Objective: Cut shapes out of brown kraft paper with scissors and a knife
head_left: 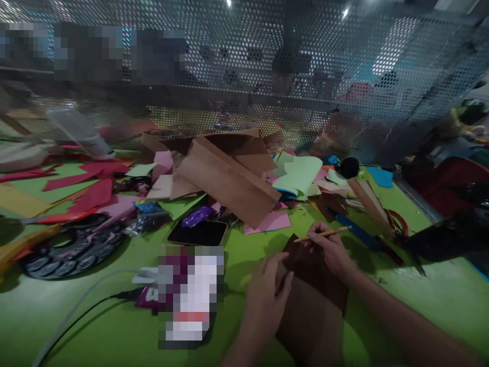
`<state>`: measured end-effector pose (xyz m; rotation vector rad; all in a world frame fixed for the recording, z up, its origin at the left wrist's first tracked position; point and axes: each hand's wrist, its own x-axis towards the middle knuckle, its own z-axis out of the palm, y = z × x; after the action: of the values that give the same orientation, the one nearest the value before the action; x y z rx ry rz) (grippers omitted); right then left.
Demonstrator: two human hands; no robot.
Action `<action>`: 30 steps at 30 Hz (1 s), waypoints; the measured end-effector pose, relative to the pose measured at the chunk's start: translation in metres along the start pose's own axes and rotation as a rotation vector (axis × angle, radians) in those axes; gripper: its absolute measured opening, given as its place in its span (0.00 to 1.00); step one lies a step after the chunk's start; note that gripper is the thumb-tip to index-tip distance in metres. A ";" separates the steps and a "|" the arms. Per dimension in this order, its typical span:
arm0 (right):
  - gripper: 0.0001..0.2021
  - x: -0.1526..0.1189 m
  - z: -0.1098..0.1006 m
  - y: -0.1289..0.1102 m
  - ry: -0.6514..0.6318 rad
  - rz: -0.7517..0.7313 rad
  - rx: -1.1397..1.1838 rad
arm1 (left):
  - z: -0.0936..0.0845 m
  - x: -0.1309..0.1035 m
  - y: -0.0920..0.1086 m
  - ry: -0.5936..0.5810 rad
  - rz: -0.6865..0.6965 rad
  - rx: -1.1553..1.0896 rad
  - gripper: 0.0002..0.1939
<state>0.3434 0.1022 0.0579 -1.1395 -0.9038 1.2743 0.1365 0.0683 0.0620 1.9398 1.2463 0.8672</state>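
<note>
My right hand (pixel 330 250) is closed around a yellow pencil (pixel 336 232), its tip pointing left over the far end of a brown paper piece (pixel 313 316). The paper lies on the green table in front of me, its upper part darker in shadow. At the paper's left edge rests my left hand (pixel 267 293), fingers bent and thumb apart from them, with nothing visible gripped. Whether its fingertips press on the paper is hard to make out.
A phone (pixel 198 233) and a blurred-out device with cables lie left of my hands. Brown paper offcuts (pixel 229 178) and coloured scraps (pixel 298 173) heap behind. Red-handled scissors (pixel 399 224) and a blue tool (pixel 355 232) lie right. A perforated metal screen (pixel 237 66) stands at the back.
</note>
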 end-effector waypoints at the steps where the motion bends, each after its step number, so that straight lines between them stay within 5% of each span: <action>1: 0.15 -0.002 0.001 -0.001 -0.006 0.003 0.021 | -0.001 0.006 0.003 -0.001 -0.037 -0.026 0.15; 6: 0.15 -0.012 0.007 -0.007 -0.059 0.015 0.119 | 0.002 0.027 0.013 -0.031 -0.061 -0.181 0.18; 9: 0.15 -0.018 0.011 -0.010 -0.102 0.043 0.178 | 0.006 0.032 0.018 -0.042 -0.056 -0.210 0.10; 13: 0.15 -0.022 0.014 -0.013 -0.144 0.036 0.240 | 0.008 0.029 0.024 -0.039 -0.061 -0.181 0.14; 23: 0.16 -0.027 0.017 -0.014 -0.179 0.019 0.208 | 0.008 0.013 0.028 -0.025 -0.212 -0.558 0.18; 27: 0.16 -0.023 0.011 -0.025 -0.106 -0.029 0.191 | -0.009 -0.007 0.028 0.070 -0.283 -0.526 0.21; 30: 0.15 -0.018 0.005 -0.030 -0.081 -0.015 0.223 | -0.033 -0.049 0.020 0.105 -0.332 -0.430 0.24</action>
<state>0.3435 0.0870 0.0895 -0.9101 -0.8046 1.3801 0.1035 0.0216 0.0884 1.3223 1.2716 0.9751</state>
